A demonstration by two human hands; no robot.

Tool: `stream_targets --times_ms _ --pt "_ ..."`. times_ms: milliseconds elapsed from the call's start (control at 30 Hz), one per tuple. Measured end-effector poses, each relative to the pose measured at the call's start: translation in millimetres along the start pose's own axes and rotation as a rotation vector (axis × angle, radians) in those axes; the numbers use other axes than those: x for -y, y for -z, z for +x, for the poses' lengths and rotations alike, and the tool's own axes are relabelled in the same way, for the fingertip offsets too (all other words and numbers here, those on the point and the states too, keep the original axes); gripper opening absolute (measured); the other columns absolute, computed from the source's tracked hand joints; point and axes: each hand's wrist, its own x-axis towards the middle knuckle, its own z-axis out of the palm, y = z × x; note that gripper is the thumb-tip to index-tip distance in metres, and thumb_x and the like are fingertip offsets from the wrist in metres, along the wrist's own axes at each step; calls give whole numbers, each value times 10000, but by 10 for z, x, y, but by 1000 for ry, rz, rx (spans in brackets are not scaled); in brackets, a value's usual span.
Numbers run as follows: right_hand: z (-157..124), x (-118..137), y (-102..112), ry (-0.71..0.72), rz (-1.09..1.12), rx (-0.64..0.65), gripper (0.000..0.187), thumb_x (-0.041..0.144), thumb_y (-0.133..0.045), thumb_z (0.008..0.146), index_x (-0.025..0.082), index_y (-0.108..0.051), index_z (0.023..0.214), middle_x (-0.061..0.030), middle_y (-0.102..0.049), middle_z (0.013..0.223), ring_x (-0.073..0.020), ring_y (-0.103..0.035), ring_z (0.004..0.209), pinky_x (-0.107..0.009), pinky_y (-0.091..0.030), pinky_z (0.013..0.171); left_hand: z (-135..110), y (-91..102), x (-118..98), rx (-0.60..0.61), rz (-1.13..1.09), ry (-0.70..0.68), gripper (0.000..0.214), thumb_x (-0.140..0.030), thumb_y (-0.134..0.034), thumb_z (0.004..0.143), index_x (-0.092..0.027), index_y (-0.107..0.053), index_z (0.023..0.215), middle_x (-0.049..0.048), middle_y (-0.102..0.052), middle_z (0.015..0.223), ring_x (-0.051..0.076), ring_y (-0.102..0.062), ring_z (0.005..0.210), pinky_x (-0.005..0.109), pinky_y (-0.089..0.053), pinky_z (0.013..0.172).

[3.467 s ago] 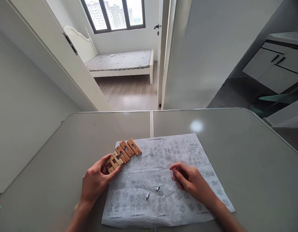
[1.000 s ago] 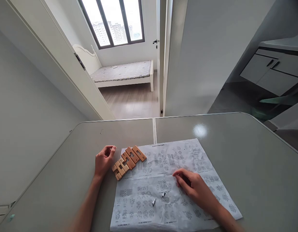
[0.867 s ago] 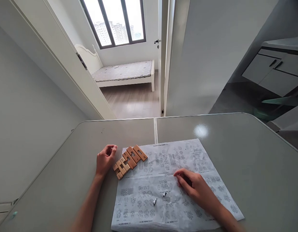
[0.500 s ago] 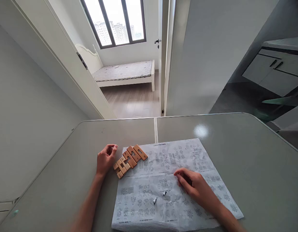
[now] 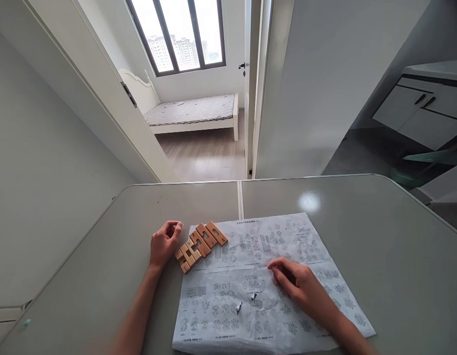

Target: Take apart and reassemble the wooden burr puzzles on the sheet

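Your left hand [image 5: 165, 245] is curled on the table [image 5: 98, 296] right beside the row of wooden pieces [image 5: 203, 247], though I honestly can't tell if its fingers close up. Your right hand [image 5: 297, 282] sits half-open and relaxed over the printed sheet [image 5: 228, 274], whose upper left edge those pieces overlap.

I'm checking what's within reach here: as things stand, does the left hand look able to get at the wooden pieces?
Probably yes: the left hand is right beside the wooden pieces, with nothing visible in between. It looks loosely curled, so it would likely need to open first.
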Motion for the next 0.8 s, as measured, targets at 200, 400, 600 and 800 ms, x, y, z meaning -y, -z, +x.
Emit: stream_targets --times_ms 200,400,600,800 --pt "2 -9 -9 8 -13 -9 378 509 -454 1056 219 -688 996 -8 -634 723 -167 -516 593 -269 -418 583 2 -9 24 10 -6 10 399 -582 -568 894 -212 -717 882 -30 -605 652 141 -536 592 244 -420 608" --pt "-3 22 1 16 -20 -19 348 480 -468 1056 225 -693 985 -1 -633 713 -166 -518 602 -266 -418 591 -2 0 -3 12 6 21 403 -588 -558 887 -216 -713 875 -27 -600 641 152 -544 590 254 -420 611" --pt "-18 -1 3 5 -14 1 335 470 -464 1062 225 -686 1013 -6 -636 730 -169 -515 605 -273 -422 597 -12 13 -16 21 1 26 402 -592 -560 890 -220 -712 875 -19 -622 658 160 -551 604 258 -426 618" --pt "-9 -1 1 -5 -19 17 344 482 -448 1069 224 -672 1024 -6 -634 750 -169 -510 623 -276 -407 607 -17 17 -36 16 1 23 389 -580 -563 891 -222 -713 866 -22 -616 645 157 -551 594 253 -420 602"
